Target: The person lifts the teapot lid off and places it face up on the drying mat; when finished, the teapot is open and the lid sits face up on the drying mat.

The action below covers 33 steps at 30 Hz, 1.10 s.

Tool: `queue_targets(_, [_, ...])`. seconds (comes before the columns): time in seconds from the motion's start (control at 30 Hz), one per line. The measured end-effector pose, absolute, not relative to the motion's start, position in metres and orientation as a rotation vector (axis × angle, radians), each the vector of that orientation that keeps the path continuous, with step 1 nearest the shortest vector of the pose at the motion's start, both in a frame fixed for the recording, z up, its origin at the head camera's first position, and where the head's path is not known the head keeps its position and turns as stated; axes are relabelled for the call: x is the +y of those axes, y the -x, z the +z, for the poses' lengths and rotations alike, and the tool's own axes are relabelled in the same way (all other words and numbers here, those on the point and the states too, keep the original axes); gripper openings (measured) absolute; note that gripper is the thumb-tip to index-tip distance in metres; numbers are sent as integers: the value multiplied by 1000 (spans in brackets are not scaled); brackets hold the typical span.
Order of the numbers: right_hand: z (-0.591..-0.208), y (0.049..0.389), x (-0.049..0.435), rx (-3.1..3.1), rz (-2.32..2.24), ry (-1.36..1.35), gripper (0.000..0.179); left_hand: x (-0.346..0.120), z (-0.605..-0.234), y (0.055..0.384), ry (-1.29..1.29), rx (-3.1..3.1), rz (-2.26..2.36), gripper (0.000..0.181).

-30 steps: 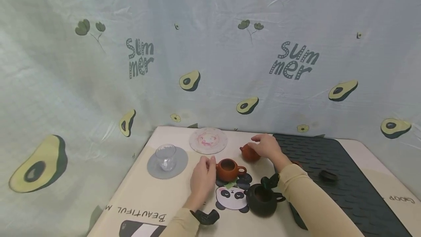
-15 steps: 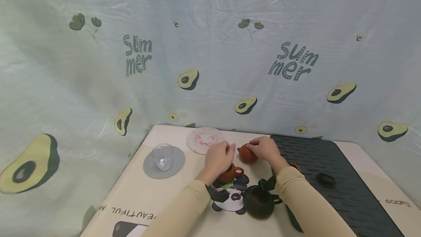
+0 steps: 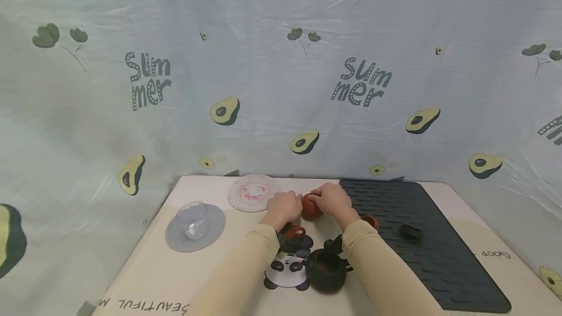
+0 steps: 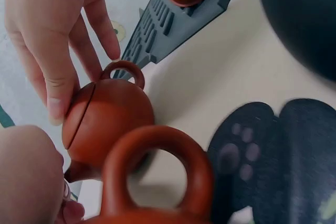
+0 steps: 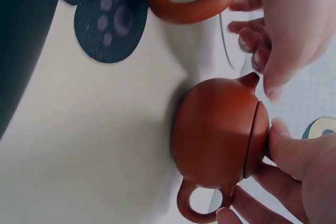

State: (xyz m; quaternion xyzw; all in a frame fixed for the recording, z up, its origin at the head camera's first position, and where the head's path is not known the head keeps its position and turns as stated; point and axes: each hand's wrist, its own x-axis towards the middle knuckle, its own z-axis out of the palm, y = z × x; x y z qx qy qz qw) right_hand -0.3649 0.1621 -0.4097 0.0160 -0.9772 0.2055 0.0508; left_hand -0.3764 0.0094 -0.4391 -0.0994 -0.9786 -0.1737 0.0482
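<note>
"Left of the black pot [image 3: 326, 271]?"
"A glass cup [image 3: 193, 221]; then, farther back than the pot, the left hand [image 3: 284, 207], its fingers loosely bent."
"And the lidded red teapot [image 5: 212, 129]?"
"Beyond the pot, the right hand [image 3: 332, 200] pinching its lid [image 5: 256, 139] between thumb and fingers."

My left fingers [image 5: 278, 72] have left the open reddish-brown teapot's [image 3: 298, 232] side, crossing over it to just beside the lidded teapot's [image 5: 212, 132] spout [image 5: 249, 81].

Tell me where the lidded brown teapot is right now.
In the head view, the lidded teapot sits just right of center, touched by the right hand, with the left hand on its left and the black pot nearer the camera.
</note>
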Motion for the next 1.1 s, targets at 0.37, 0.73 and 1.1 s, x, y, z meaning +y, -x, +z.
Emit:
queue_targets(0.37, [-411,368,165,-2968,615,-105,23,10,-443,382,330,-3057,-469,49])
queue_targets(0.73, [-410,367,166,-2975,601,-84,25,20,-441,378,288,-3082,-370,56])
queue_targets(1.1, [-411,365,163,-2961,585,-77,27,19,-444,378,271,-3094,-473,54])
